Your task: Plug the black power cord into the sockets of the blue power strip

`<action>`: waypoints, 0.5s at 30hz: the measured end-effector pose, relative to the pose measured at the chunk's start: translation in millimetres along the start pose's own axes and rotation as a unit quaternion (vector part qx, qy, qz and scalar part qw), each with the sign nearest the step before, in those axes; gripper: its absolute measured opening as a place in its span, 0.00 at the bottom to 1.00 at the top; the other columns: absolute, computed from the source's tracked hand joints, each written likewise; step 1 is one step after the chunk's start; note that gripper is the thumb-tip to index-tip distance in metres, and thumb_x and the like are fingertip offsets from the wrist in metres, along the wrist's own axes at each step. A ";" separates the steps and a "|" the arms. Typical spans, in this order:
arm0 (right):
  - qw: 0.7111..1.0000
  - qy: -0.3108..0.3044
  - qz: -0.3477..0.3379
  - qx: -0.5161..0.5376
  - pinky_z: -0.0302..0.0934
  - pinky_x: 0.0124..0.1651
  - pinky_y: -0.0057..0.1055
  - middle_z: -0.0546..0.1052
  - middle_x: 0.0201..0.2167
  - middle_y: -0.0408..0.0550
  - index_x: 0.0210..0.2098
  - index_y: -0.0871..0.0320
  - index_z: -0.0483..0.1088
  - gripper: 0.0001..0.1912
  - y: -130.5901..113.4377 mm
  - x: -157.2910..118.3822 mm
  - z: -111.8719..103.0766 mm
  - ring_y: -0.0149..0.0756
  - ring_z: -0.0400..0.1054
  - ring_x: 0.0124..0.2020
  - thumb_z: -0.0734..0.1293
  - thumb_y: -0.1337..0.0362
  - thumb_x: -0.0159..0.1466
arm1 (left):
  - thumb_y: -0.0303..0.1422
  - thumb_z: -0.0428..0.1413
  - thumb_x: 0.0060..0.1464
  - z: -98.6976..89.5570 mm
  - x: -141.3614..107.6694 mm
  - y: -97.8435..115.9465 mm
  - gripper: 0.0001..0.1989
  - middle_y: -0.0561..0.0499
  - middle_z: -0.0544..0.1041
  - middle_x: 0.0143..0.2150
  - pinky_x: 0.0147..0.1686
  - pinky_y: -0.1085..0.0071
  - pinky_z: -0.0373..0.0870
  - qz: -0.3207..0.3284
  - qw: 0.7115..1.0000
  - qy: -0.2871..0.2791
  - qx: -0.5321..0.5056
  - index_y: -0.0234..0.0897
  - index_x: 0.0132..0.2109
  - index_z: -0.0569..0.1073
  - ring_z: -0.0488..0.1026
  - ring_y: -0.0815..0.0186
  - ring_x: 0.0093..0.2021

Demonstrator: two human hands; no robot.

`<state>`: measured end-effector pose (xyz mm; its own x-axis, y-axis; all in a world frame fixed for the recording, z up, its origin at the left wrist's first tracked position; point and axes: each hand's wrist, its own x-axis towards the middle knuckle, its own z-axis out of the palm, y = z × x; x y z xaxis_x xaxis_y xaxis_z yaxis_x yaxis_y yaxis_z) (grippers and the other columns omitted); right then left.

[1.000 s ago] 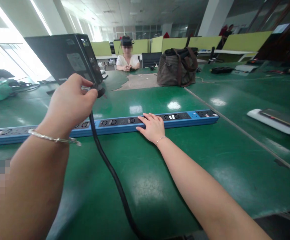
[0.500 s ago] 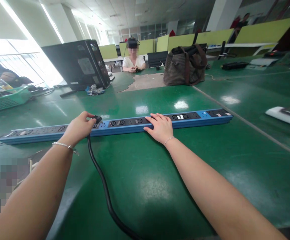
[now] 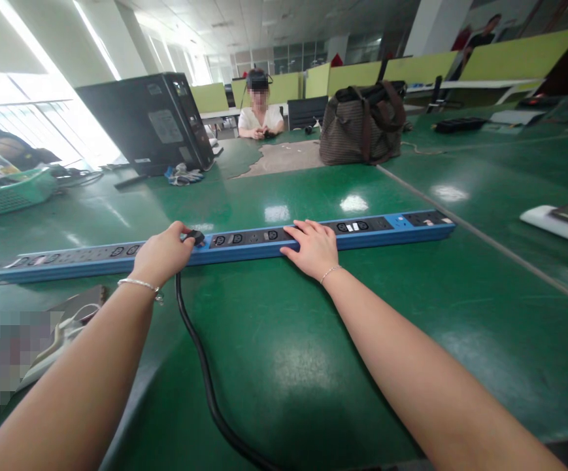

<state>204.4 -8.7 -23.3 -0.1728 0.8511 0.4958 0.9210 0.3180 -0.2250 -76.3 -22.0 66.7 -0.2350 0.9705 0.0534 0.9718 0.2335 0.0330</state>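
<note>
1. Glossy green desk [image 3: 284,327]: deep green with whitish reflections, plus a grey-beige bare patch [image 3: 284,159] toward the far edge
2. Long, slim blue power strip [image 3: 244,254], lengthwise between the desk's left and right edges: blue body, black socket panels [image 3: 251,237], small white labels [image 3: 352,227]
3. Thick, flexible black cable [image 3: 205,373], trailing to the near edge: plain black, like the small black plug [image 3: 195,237]
4. Boxy black computer tower [image 3: 141,127], toward the far left corner: black, with a pale grey label [image 3: 163,125]
5. Soft brown fabric bag [image 3: 342,131], near the far edge: finely patterned brown, darker brown straps
6. Mint-green plastic basket [image 3: 14,190], by the left edge: plain mint
</note>
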 end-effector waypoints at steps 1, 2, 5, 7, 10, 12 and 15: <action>1.000 0.001 -0.001 0.000 0.47 0.59 0.46 0.68 0.59 0.45 0.54 0.47 0.69 0.24 0.0 0.0 0.1 0.45 0.56 0.60 0.65 0.48 0.61 | 0.43 0.43 0.57 -0.1 -0.9 1.7 0.19 0.39 0.76 0.45 0.42 0.57 0.67 0.006 1.000 0.000 0.008 0.41 0.52 0.65 0.73 0.48 0.46; 1.000 0.002 -0.001 0.000 0.47 0.59 0.46 0.68 0.59 0.45 0.54 0.47 0.69 0.24 0.1 0.1 0.3 0.45 0.56 0.60 0.65 0.48 0.61 | 0.43 0.43 0.58 0.0 -2.0 3.3 0.19 0.38 0.76 0.45 0.42 0.57 0.67 0.013 1.000 0.000 0.016 0.40 0.52 0.65 0.73 0.48 0.46; 1.000 0.001 0.001 -0.001 0.47 0.59 0.46 0.68 0.59 0.45 0.54 0.47 0.69 0.24 0.1 0.3 0.3 0.46 0.56 0.60 0.64 0.48 0.61 | 0.42 0.42 0.58 2.7 -6.9 7.4 0.19 0.38 0.77 0.45 0.42 0.56 0.68 0.020 0.999 0.002 0.032 0.40 0.51 0.65 0.73 0.48 0.46; 1.000 -0.004 0.002 -0.003 0.47 0.59 0.46 0.68 0.59 0.45 0.54 0.47 0.69 0.24 0.0 0.4 0.0 0.46 0.55 0.60 0.64 0.48 0.61 | 0.44 0.41 0.58 6.7 -11.9 9.2 0.20 0.37 0.77 0.45 0.41 0.56 0.68 0.016 0.999 0.009 0.037 0.41 0.52 0.65 0.74 0.48 0.45; 1.000 -0.006 0.003 -0.003 0.47 0.59 0.46 0.67 0.59 0.45 0.55 0.47 0.69 0.24 -0.2 0.3 -0.4 0.46 0.55 0.60 0.64 0.48 0.61 | 0.45 0.39 0.58 13.3 -18.6 10.7 0.22 0.37 0.77 0.44 0.41 0.55 0.68 0.001 0.999 0.028 0.035 0.41 0.53 0.65 0.75 0.47 0.44; 1.000 -0.004 0.002 -0.001 0.47 0.59 0.46 0.68 0.59 0.45 0.54 0.47 0.69 0.24 -0.4 0.2 -0.4 0.45 0.55 0.60 0.64 0.48 0.61 | 0.45 0.39 0.58 14.7 -18.9 10.5 0.22 0.36 0.77 0.43 0.41 0.54 0.69 -0.003 0.999 0.031 0.034 0.42 0.54 0.65 0.75 0.47 0.44; 1.000 0.000 0.001 0.001 0.47 0.59 0.46 0.68 0.59 0.45 0.54 0.47 0.69 0.24 -0.9 0.1 -0.4 0.45 0.56 0.60 0.65 0.49 0.61 | 0.45 0.40 0.57 10.5 -10.5 7.8 0.22 0.37 0.77 0.44 0.40 0.53 0.68 0.006 0.999 0.021 0.034 0.43 0.52 0.67 0.75 0.46 0.44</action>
<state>203.7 -9.1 -22.8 -0.1706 0.8520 0.4950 0.9207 0.3168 -0.2280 -66.1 -29.7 55.9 -0.2219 0.9703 0.0958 0.9734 0.2262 -0.0356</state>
